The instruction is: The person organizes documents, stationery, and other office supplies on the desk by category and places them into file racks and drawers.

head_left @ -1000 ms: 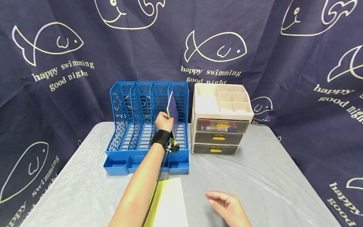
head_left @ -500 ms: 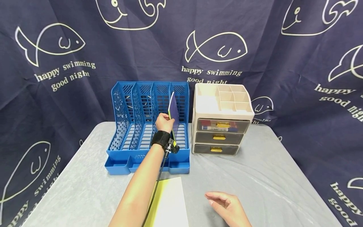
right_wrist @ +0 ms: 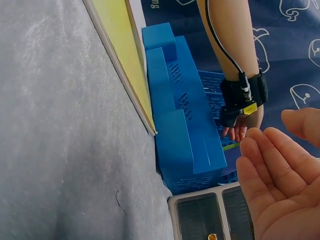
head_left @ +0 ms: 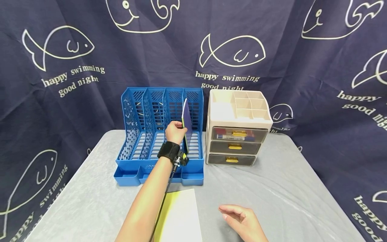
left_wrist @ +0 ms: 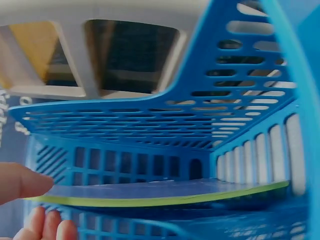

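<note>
My left hand (head_left: 174, 133) pinches a thin purple book (head_left: 187, 122) with a yellow-green edge. The book stands upright in the rightmost slot of a blue file rack (head_left: 133, 163). In the left wrist view the thumb (left_wrist: 22, 182) lies along one side of the book (left_wrist: 165, 192), with fingertips (left_wrist: 50, 225) on the other side. My right hand (head_left: 242, 220) is held low at the front, fingers relaxed and slightly bent, holding nothing. Left of it lies a flat item with white and yellow parts (head_left: 182, 215), partly hidden under the left forearm.
Right beside the rack stands a cream drawer box (head_left: 239, 121) with a divided top and dark drawers; pens or markers show in the top one. A grey cloth (head_left: 287, 188) covers the table. A dark blue curtain with fish drawings (head_left: 169, 60) hangs behind.
The left hand and the purple book have shifted very slightly, with the book a little more upright. The view has drifted slightly. The right hand keeps its place.
</note>
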`<state>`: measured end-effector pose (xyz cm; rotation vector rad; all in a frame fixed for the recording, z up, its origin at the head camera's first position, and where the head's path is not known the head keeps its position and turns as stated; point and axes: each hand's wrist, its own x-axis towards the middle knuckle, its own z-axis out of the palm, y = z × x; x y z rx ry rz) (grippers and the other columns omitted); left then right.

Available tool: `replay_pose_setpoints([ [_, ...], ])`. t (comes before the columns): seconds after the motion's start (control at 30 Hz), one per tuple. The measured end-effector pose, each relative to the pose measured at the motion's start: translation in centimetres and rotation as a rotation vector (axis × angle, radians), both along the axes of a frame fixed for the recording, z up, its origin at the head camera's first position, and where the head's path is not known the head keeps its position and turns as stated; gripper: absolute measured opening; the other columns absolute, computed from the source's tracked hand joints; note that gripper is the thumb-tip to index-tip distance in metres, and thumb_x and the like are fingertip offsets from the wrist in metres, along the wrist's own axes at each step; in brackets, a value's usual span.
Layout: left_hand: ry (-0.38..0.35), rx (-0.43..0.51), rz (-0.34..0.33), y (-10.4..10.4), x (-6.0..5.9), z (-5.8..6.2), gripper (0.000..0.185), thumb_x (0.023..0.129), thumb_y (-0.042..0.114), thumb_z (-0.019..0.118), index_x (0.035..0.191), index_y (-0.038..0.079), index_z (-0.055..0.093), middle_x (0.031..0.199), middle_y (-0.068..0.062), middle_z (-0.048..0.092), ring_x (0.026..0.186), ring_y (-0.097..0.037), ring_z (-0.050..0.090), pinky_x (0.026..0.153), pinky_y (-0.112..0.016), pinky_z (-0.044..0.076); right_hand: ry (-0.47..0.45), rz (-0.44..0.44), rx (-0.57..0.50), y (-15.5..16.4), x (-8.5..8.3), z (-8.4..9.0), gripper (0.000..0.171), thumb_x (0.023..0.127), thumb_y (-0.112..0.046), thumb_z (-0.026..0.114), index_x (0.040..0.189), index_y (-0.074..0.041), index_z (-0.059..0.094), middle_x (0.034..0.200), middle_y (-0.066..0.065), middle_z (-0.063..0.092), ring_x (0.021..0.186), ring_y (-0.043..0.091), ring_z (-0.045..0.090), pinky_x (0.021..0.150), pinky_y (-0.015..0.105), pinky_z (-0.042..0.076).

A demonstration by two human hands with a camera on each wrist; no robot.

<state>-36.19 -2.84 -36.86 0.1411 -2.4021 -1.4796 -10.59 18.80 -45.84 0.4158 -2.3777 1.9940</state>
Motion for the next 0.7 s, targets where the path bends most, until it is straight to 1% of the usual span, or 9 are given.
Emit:
replay_pose_setpoints([
  [0.1, 0.033, -0.024, -0.025, -0.6, 0.5, 0.6, 0.031, 0.082, 0.011, 0.07, 0.11, 0.002, 0.062, 0.107, -0.014, 0.067, 0.096, -0.03, 0.062, 0.086, -0.04, 0.049, -0.014, 0.002, -0.003, -0.1, 0.0, 0.0, 0.024, 0.089, -0.004, 0.061, 0.109, 0.01, 0.064, 0.107, 0.022, 0.066, 0.099, 0.006, 0.064, 0.083, 0.016, 0.051],
  [0.23, 0.065, -0.026, -0.053, -1.5, 1.2, 1.3, 0.031, 0.083, 0.01, 0.069, 0.112, 0.002, 0.062, 0.11, -0.015, 0.065, 0.096, -0.029, 0.063, 0.085, -0.04, 0.05, -0.012, 0.005, -0.001, -0.3, -0.1, 0.0, 0.024, 0.089, -0.004, 0.061, 0.109, 0.009, 0.065, 0.107, 0.022, 0.067, 0.099, 0.006, 0.064, 0.083, 0.016, 0.051],
  [0.43, 0.098, -0.027, -0.086, -2.9, 2.3, 1.9, 0.032, 0.085, 0.009, 0.067, 0.115, 0.001, 0.061, 0.113, -0.017, 0.063, 0.099, -0.03, 0.061, 0.084, -0.04, 0.05, 0.031, -0.004, 0.033, -0.1, -0.2, 0.0, 0.022, 0.089, -0.003, 0.062, 0.108, 0.008, 0.065, 0.105, 0.022, 0.067, 0.098, 0.006, 0.064, 0.082, 0.016, 0.052],
  [0.6, 0.165, -0.09, -0.098, -4.2, 3.7, 2.3, 0.032, 0.084, 0.01, 0.069, 0.114, 0.002, 0.062, 0.111, -0.016, 0.064, 0.098, -0.029, 0.061, 0.084, -0.04, 0.049, 0.031, -0.024, 0.035, 0.0, -0.3, 0.4, 0.022, 0.09, -0.004, 0.061, 0.109, 0.007, 0.066, 0.107, 0.021, 0.067, 0.099, 0.007, 0.064, 0.082, 0.017, 0.052],
  [0.7, 0.206, -0.13, -0.119, -5.3, 4.7, 2.4, 0.032, 0.084, 0.01, 0.069, 0.114, 0.001, 0.063, 0.112, -0.016, 0.065, 0.097, -0.029, 0.061, 0.085, -0.041, 0.049, 0.036, -0.027, 0.031, 0.1, -0.2, 0.4, 0.022, 0.09, -0.003, 0.061, 0.109, 0.007, 0.066, 0.107, 0.021, 0.067, 0.099, 0.008, 0.064, 0.081, 0.017, 0.052],
])
